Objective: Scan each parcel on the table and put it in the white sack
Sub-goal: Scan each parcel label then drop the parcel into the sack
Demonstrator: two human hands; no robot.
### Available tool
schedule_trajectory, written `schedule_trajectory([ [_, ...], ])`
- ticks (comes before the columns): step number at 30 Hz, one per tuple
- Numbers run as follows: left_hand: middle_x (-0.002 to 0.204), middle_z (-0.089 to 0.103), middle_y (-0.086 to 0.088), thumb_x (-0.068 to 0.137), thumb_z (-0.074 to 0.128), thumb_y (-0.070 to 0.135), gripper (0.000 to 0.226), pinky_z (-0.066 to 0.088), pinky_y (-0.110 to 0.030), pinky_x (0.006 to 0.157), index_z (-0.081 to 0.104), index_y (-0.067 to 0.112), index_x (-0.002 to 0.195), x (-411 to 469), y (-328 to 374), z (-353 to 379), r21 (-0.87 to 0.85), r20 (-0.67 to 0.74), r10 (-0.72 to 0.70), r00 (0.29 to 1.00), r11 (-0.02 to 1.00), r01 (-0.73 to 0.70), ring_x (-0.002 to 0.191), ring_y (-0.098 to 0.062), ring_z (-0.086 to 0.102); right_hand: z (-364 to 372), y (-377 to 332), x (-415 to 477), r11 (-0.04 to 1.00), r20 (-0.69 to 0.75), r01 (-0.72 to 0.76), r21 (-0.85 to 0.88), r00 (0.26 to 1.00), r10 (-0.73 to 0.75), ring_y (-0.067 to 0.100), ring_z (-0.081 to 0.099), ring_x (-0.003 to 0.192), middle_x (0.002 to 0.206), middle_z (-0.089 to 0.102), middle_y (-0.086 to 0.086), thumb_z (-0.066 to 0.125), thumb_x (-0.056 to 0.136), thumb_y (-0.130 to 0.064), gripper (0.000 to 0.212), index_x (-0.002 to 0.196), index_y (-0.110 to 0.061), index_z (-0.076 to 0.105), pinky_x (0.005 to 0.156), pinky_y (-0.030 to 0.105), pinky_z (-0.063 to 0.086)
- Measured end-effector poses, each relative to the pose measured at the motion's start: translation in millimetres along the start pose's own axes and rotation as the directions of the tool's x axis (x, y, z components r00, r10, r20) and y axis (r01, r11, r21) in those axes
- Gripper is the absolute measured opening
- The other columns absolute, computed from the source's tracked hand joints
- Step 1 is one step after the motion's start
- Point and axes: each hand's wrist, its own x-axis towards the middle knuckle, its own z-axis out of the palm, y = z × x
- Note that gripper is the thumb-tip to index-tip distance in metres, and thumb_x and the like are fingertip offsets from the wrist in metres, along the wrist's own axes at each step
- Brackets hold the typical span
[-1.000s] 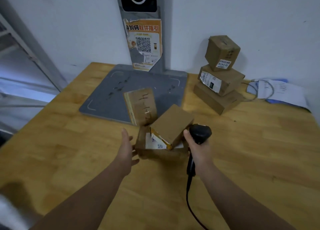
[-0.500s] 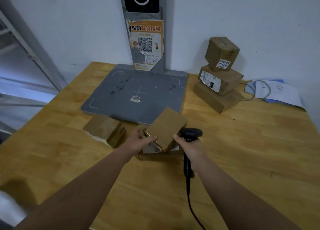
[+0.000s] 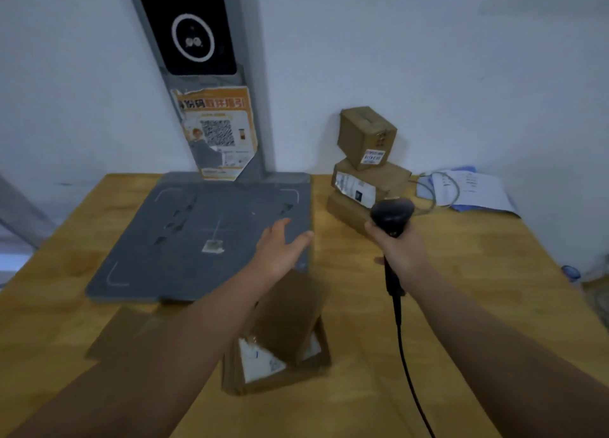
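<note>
Parcels are lying in two groups on the wooden table (image 3: 494, 256). One stack of three boxes (image 3: 365, 174) is standing at the back by the wall. Two more boxes (image 3: 283, 345) are resting near the front edge, and the upper one is leaning on the lower one, which is showing a white label (image 3: 257, 362). Left hand (image 3: 280, 249) is reaching open, with straight fingers, over the near right corner of the grey scan pad (image 3: 197, 233). Right hand (image 3: 400, 253) is gripping the black scanner (image 3: 392, 213) just in front of the stack, and its cable (image 3: 405, 355) is hanging down
</note>
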Motion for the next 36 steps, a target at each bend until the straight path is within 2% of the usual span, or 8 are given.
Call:
schedule_trajectory([
  [5, 0.154, 0.029, 0.002, 0.088, 0.049, 0.064, 0.077, 0.032, -0.041, 0.108, 0.026, 0.025, 0.15, 64, 62, 26, -0.267, 0.05, -0.098, 0.994, 0.958, 0.108, 0.138, -0.023, 0.034, -37, -39, 70, 0.992, -0.032, 0.05, 0.114, 0.998, -0.047, 0.014, 0.056, 0.093, 0.097, 0.06, -0.007, 0.072, 0.086, -0.034, 0.042, 0.121, -0.021, 0.054, 0.084, 0.032, 0.041],
  [8, 0.152, 0.036, 0.003, 0.062, 0.051, 0.086, 0.104, 0.037, -0.052, 0.106, 0.029, 0.032, 0.148, 111, 93, 45, -0.404, 0.118, -0.2, 0.973, 0.885, 0.231, 0.134, -0.027, 0.04, -55, -57, 124, 0.979, -0.011, -0.064, 0.192, 0.998, 0.067, 0.019, 0.056, 0.095, 0.098, 0.059, -0.001, 0.071, 0.085, -0.04, 0.05, 0.125, -0.018, 0.053, 0.09, 0.037, 0.044],
  [11, 0.144, 0.038, 0.007, 0.078, 0.042, 0.082, 0.091, 0.039, -0.04, 0.096, 0.032, 0.024, 0.148, 156, 119, 60, -0.513, 0.2, -0.276, 0.94, 0.788, 0.341, 0.137, -0.031, 0.036, -66, -67, 179, 0.974, 0.115, -0.187, 0.126, 0.978, 0.173, 0.016, 0.052, 0.082, 0.091, 0.055, 0.002, 0.07, 0.085, -0.044, 0.047, 0.116, -0.013, 0.053, 0.082, 0.036, 0.04],
  [17, 0.143, 0.05, -0.01, 0.034, 0.043, 0.104, 0.136, 0.031, -0.056, 0.111, 0.044, 0.022, 0.142, 267, 137, 90, -0.595, 0.214, -0.338, 0.916, 0.699, 0.397, 0.131, -0.034, 0.045, -65, -86, 289, 0.978, 0.168, -0.207, 0.025, 0.965, 0.2, 0.017, 0.05, 0.082, 0.094, 0.053, 0.002, 0.07, 0.08, -0.055, 0.062, 0.116, -0.008, 0.052, 0.084, 0.035, 0.037],
  [21, 0.126, 0.063, -0.01, 0.012, 0.048, 0.103, 0.148, 0.044, -0.055, 0.1, 0.053, 0.024, 0.137, 328, 111, 110, -0.587, 0.151, -0.433, 0.889, 0.684, 0.433, 0.115, -0.034, 0.059, -51, -70, 344, 0.954, 0.289, -0.248, -0.167, 0.913, 0.288, 0.027, 0.048, 0.103, 0.104, 0.053, 0.006, 0.06, 0.082, -0.065, 0.055, 0.066, -0.014, 0.048, 0.095, 0.042, 0.037],
  [27, 0.125, 0.062, -0.011, 0.012, 0.052, 0.099, 0.137, 0.037, -0.057, 0.102, 0.063, 0.018, 0.123, 302, 123, 115, -0.549, 0.224, -0.436, 0.872, 0.682, 0.483, 0.113, -0.034, 0.055, -28, -28, 374, 0.917, 0.33, -0.376, -0.13, 0.856, 0.398, 0.023, 0.048, 0.066, 0.047, 0.056, 0.005, 0.064, 0.082, -0.059, 0.068, 0.035, -0.016, 0.04, 0.09, 0.039, 0.045],
  [33, 0.134, 0.057, -0.004, 0.006, 0.048, 0.103, 0.154, 0.046, -0.052, 0.095, 0.04, 0.036, 0.144, 362, 50, 127, -0.526, 0.024, -0.533, 0.846, 0.713, 0.464, 0.112, -0.031, 0.06, -30, -21, 347, 0.886, 0.403, -0.423, -0.188, 0.79, 0.462, 0.032, 0.064, 0.093, 0.097, 0.067, 0.014, 0.064, 0.072, -0.073, 0.059, 0.069, -0.014, 0.056, 0.092, 0.047, 0.052],
  [36, 0.148, 0.042, -0.005, 0.008, 0.051, 0.102, 0.154, 0.042, -0.068, 0.092, 0.03, 0.04, 0.147, 301, 72, 116, -0.52, 0.086, -0.535, 0.84, 0.695, 0.496, 0.123, -0.038, 0.05, -27, -12, 325, 0.882, 0.384, -0.44, -0.169, 0.795, 0.47, 0.032, 0.065, 0.099, 0.109, 0.068, 0.014, 0.064, 0.07, -0.075, 0.07, 0.094, -0.009, 0.065, 0.091, 0.047, 0.052],
])
